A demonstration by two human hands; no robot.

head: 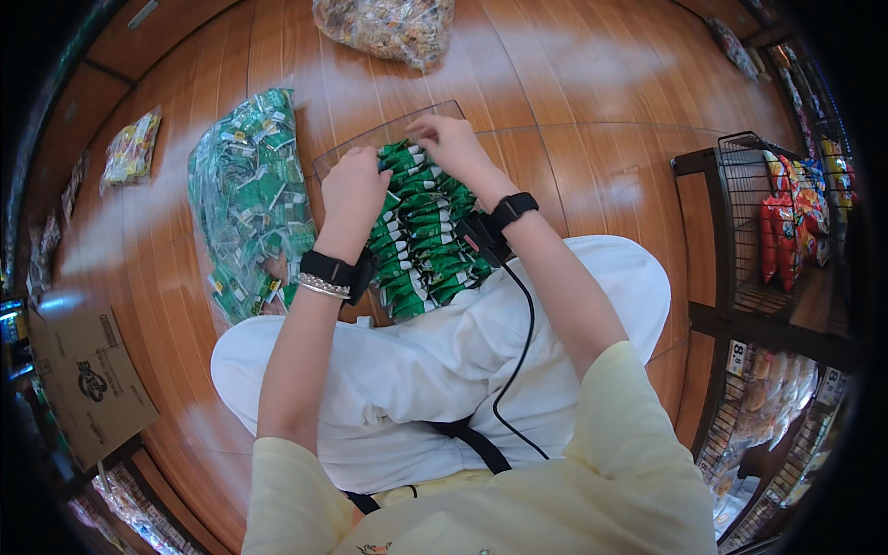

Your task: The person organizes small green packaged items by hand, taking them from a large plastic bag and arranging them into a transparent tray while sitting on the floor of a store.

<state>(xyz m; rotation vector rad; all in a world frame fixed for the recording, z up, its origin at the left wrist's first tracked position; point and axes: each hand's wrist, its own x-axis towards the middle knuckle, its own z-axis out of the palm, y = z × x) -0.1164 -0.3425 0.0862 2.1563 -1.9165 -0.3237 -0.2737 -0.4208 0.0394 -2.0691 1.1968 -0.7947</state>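
A clear plastic tray [388, 132] lies on the floor before my crossed legs. Small green packets [423, 229] stand in it in tight rows, their white ends overlapping. My left hand [355, 198] is at the far left of these rows, fingers bent down against the end packets; its fingertips are partly hidden, so a grip cannot be made out. Over the far end of the tray is my right hand [447, 146], thumb and fingers apart, with nothing visible between them. Left of the tray lies a large clear bag [253, 201] full of similar green packets.
A clear bag of mixed small items [388, 31] lies beyond the tray. A yellow-and-red bag [132, 149] is at far left, a cardboard box [90, 385] nearer. Wire-basket shelving [739, 222] with snack bags stands at right. A black cable [531, 326] hangs from my right wrist.
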